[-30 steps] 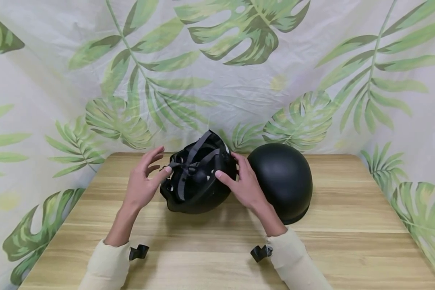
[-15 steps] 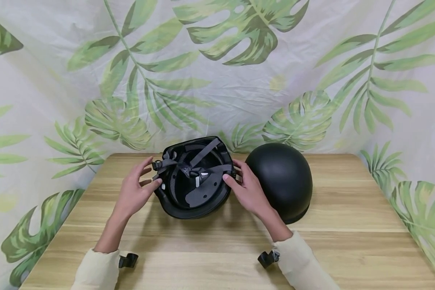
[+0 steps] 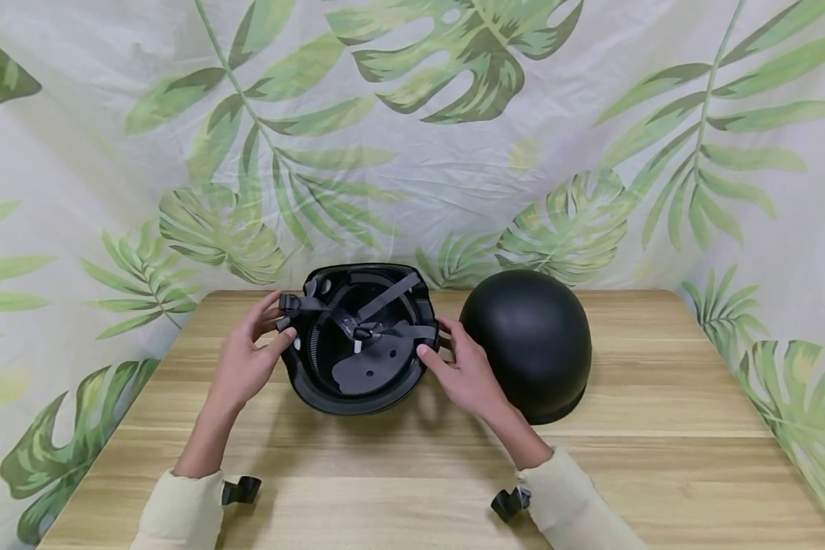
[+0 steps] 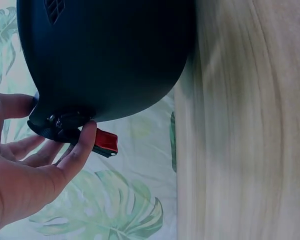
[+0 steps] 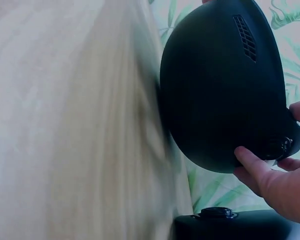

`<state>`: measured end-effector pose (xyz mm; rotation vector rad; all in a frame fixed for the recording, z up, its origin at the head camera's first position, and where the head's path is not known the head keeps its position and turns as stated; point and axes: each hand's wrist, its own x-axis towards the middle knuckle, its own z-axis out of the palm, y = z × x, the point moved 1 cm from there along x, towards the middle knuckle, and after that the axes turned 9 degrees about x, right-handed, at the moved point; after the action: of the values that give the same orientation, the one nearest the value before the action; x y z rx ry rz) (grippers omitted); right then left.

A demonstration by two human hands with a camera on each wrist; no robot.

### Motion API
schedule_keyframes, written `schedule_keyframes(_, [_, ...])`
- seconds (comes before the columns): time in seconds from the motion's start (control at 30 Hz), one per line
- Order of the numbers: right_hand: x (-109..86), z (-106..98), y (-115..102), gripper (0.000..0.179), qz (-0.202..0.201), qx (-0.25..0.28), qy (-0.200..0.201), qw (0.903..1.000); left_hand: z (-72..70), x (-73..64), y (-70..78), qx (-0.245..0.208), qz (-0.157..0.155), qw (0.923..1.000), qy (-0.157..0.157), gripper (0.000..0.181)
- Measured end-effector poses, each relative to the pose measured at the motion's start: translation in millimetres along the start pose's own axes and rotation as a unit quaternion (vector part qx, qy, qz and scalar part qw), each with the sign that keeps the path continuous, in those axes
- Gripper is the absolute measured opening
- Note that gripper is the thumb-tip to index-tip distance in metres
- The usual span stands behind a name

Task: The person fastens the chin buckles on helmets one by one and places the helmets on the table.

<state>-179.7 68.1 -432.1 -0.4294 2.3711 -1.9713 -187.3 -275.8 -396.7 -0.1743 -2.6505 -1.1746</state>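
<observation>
A black helmet point(image 3: 374, 374) is tipped with its open inside toward me in the head view, showing grey padding and grey chin straps point(image 3: 388, 296). My left hand point(image 3: 243, 363) grips its left rim, thumb on the edge and fingers behind, beside a strap buckle point(image 3: 290, 303). On the opposite rim, my right hand point(image 3: 464, 370) holds with the thumb inside and fingers outside. The left wrist view shows the smooth outer shell point(image 4: 110, 60) and a small red-and-black piece point(image 4: 106, 142) near the fingertips. A mesh vent point(image 5: 245, 39) marks the shell in the right wrist view.
A second black helmet point(image 3: 528, 347) rests dome up just right of my right hand, partly behind the wrist. The wooden table point(image 3: 667, 382) ends at a leaf-patterned cloth point(image 3: 412, 168). Black wrist cameras point(image 3: 242, 490) sit at both cuffs.
The held helmet has turned so its inside faces me more squarely, and it has shifted a little left. Both hands moved with it; the second helmet stayed put.
</observation>
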Motion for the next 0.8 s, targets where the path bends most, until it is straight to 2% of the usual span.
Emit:
schedule_keyframes(0.1, [-2.7, 2, 0, 0.067, 0.007, 0.011, 0.000, 0.9999, -1.3, -0.1, 0.7, -0.009, 0.009, 0.9999, 0.009, 0.065])
schedule_keyframes(0.3, [-6.2, 1, -4, 0.059, 0.021, 0.030, 0.015, 0.9992, -1.6, -0.1, 1.4, -0.011, 0.003, 0.9999, 0.004, 0.066])
schedule_keyframes(0.6, [-7.9, -6, -8, 0.057, 0.032, 0.020, 0.029, 0.9988, 1.6, -0.5, 3.8, 0.015, 0.001, 0.9999, -0.006, 0.064])
schedule_keyframes(0.8, [-8.7, -7, -12, 0.057, 0.040, 0.014, 0.029, 0.9987, 2.0, 1.0, 1.0, 0.010, 0.003, 0.9999, -0.012, 0.063])
